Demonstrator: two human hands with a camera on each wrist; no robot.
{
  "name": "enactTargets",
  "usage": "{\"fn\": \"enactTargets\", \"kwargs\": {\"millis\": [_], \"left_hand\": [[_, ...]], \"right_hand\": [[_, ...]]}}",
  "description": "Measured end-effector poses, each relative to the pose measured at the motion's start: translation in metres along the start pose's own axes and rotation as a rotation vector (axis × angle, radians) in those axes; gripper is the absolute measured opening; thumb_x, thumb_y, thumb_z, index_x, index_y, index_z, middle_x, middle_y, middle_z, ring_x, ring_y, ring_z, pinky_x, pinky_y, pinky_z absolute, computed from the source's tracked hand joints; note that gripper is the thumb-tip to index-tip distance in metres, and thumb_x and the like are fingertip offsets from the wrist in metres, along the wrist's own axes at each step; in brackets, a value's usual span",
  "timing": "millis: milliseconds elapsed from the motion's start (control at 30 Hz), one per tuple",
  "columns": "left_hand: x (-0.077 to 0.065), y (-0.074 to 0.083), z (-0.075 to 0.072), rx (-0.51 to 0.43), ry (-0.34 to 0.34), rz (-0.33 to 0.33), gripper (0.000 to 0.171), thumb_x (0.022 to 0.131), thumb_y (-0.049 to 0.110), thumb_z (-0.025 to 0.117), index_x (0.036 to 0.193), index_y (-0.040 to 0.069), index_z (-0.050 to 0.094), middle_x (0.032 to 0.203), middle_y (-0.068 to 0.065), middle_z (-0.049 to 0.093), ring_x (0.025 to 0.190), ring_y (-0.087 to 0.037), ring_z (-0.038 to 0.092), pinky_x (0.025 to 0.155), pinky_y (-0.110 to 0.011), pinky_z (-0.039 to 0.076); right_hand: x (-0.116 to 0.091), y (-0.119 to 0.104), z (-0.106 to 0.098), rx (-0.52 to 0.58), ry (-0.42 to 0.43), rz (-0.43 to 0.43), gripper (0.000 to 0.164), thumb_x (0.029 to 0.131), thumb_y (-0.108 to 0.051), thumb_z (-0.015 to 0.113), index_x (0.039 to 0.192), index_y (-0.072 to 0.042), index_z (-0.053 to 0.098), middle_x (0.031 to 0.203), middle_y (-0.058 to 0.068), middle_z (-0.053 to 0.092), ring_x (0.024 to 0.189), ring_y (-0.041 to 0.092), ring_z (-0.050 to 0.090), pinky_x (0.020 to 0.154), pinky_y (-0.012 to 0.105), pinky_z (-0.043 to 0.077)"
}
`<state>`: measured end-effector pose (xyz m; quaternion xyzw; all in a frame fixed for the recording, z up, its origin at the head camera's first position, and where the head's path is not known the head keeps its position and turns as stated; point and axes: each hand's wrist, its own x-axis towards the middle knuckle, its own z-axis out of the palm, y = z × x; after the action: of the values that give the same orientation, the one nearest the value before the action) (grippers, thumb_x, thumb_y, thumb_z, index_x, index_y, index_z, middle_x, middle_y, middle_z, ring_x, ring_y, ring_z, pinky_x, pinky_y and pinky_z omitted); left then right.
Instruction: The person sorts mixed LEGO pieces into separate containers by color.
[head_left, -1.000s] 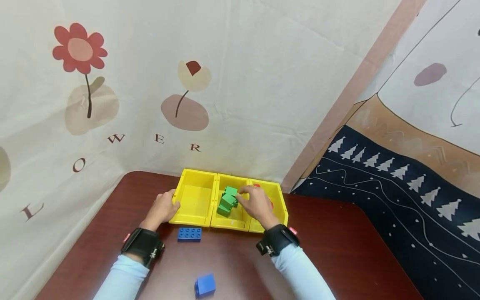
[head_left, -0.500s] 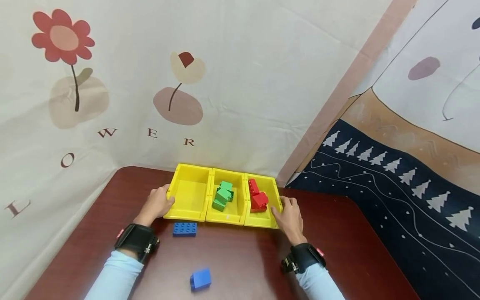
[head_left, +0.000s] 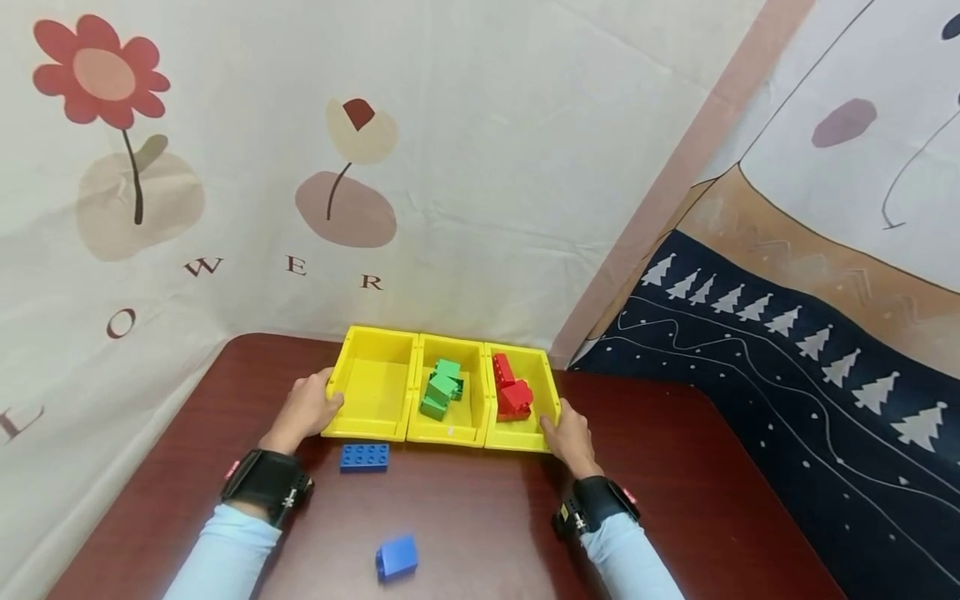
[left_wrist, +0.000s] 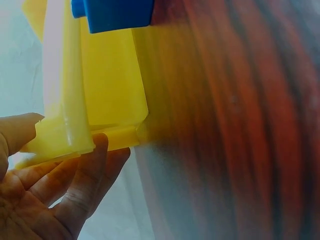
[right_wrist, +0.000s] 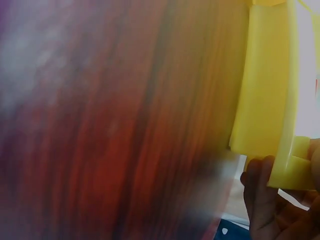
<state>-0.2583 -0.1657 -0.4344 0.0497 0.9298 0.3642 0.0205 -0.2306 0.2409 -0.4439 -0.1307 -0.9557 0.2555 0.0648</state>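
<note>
A yellow tray of three joined bins stands at the back of the table. My left hand grips its left end, thumb over the rim and fingers against the outer wall, as the left wrist view shows. At the opposite end, my right hand holds the wall between thumb and fingers; the right wrist view partly cuts off that thumb. Green toy bricks lie in the middle bin and red toy bricks in the right one. The left bin has nothing in it.
A flat blue brick lies just in front of the left bin. Another blue brick is on its side nearer the front of the brown table. A printed cloth hangs right behind the tray.
My right hand has left the bricks over the middle and right bins and moved right to grip the tray's right end. The left hand stays on the left end. The head view has shifted slightly.
</note>
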Motion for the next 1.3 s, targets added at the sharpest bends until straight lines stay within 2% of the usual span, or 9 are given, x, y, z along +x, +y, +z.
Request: {"fn": "enactTargets", "kwargs": {"millis": [133, 233, 300, 400, 500, 633, 867, 1033, 1300], "left_hand": [[-0.008, -0.002, -0.009, 0.018, -0.027, 0.01, 0.063, 0.098, 0.023, 0.057, 0.141, -0.017, 0.034, 0.13, -0.037, 0.051, 0.104, -0.043, 0.057, 0.094, -0.054, 0.05], [-0.02, 0.003, -0.02, 0.028, -0.001, 0.03, 0.067, 0.099, 0.031, 0.056, 0.142, -0.016, 0.033, 0.139, -0.038, 0.042, 0.119, -0.05, 0.051, 0.097, -0.058, 0.047], [-0.03, 0.012, -0.026, 0.036, 0.048, 0.058, 0.063, 0.099, 0.03, 0.056, 0.142, -0.013, 0.037, 0.139, -0.036, 0.044, 0.12, -0.049, 0.053, 0.094, -0.057, 0.048], [-0.047, 0.031, -0.028, 0.073, 0.11, 0.149, 0.05, 0.098, 0.024, 0.059, 0.134, -0.009, 0.05, 0.128, -0.032, 0.055, 0.107, -0.044, 0.059, 0.088, -0.054, 0.052], [-0.064, 0.049, -0.022, 0.115, 0.09, 0.25, 0.036, 0.093, 0.018, 0.066, 0.122, -0.004, 0.062, 0.118, -0.024, 0.063, 0.1, -0.037, 0.061, 0.086, -0.05, 0.054], [-0.082, 0.057, -0.005, 0.22, 0.029, 0.306, 0.027, 0.087, 0.015, 0.074, 0.111, 0.003, 0.069, 0.112, -0.014, 0.068, 0.101, -0.031, 0.063, 0.09, -0.048, 0.054], [-0.089, 0.043, 0.034, 0.525, 0.134, 0.41, 0.026, 0.076, 0.013, 0.083, 0.099, 0.005, 0.072, 0.096, -0.009, 0.07, 0.088, -0.027, 0.06, 0.079, -0.043, 0.052], [-0.087, 0.038, 0.05, 0.565, 0.157, 0.417, 0.023, 0.075, 0.009, 0.083, 0.095, 0.003, 0.073, 0.092, -0.009, 0.067, 0.083, -0.026, 0.057, 0.08, -0.041, 0.054], [-0.086, 0.044, 0.049, 0.516, 0.122, 0.337, 0.02, 0.076, 0.004, 0.08, 0.094, 0.003, 0.073, 0.085, -0.008, 0.066, 0.076, -0.022, 0.051, 0.07, -0.035, 0.055]], "right_hand": [[0.0, -0.003, 0.0, -0.008, -0.025, 0.021, 0.042, 0.095, -0.024, 0.06, 0.129, -0.002, 0.052, 0.106, 0.019, 0.064, 0.08, 0.028, 0.059, 0.068, 0.037, 0.049], [-0.001, -0.001, -0.001, -0.005, -0.042, 0.027, 0.041, 0.095, -0.026, 0.059, 0.129, -0.003, 0.051, 0.105, 0.019, 0.063, 0.08, 0.028, 0.058, 0.066, 0.036, 0.047], [-0.001, 0.002, -0.003, -0.004, -0.052, 0.032, 0.042, 0.095, -0.026, 0.059, 0.13, -0.004, 0.051, 0.104, 0.019, 0.062, 0.08, 0.028, 0.058, 0.065, 0.036, 0.047], [-0.003, 0.009, -0.007, -0.019, -0.052, 0.049, 0.043, 0.095, -0.026, 0.058, 0.131, -0.004, 0.05, 0.107, 0.02, 0.062, 0.082, 0.03, 0.058, 0.065, 0.038, 0.047], [-0.004, 0.014, -0.01, -0.044, -0.048, 0.065, 0.045, 0.095, -0.026, 0.058, 0.133, -0.004, 0.049, 0.112, 0.022, 0.062, 0.084, 0.031, 0.059, 0.066, 0.04, 0.048], [-0.002, 0.011, -0.01, -0.048, -0.063, 0.051, 0.046, 0.095, -0.026, 0.058, 0.133, -0.003, 0.047, 0.114, 0.024, 0.061, 0.084, 0.032, 0.059, 0.066, 0.041, 0.049], [0.001, 0.002, -0.005, -0.031, -0.086, 0.054, 0.044, 0.095, -0.027, 0.058, 0.131, -0.003, 0.048, 0.109, 0.021, 0.061, 0.082, 0.031, 0.058, 0.066, 0.038, 0.047], [0.0, 0.003, -0.005, -0.023, -0.091, 0.045, 0.046, 0.095, -0.026, 0.058, 0.133, -0.002, 0.046, 0.109, 0.021, 0.06, 0.082, 0.031, 0.057, 0.067, 0.038, 0.048], [0.003, 0.004, -0.006, -0.008, -0.092, 0.039, 0.044, 0.095, -0.026, 0.058, 0.132, -0.003, 0.047, 0.108, 0.02, 0.06, 0.083, 0.031, 0.057, 0.067, 0.038, 0.047]]}}
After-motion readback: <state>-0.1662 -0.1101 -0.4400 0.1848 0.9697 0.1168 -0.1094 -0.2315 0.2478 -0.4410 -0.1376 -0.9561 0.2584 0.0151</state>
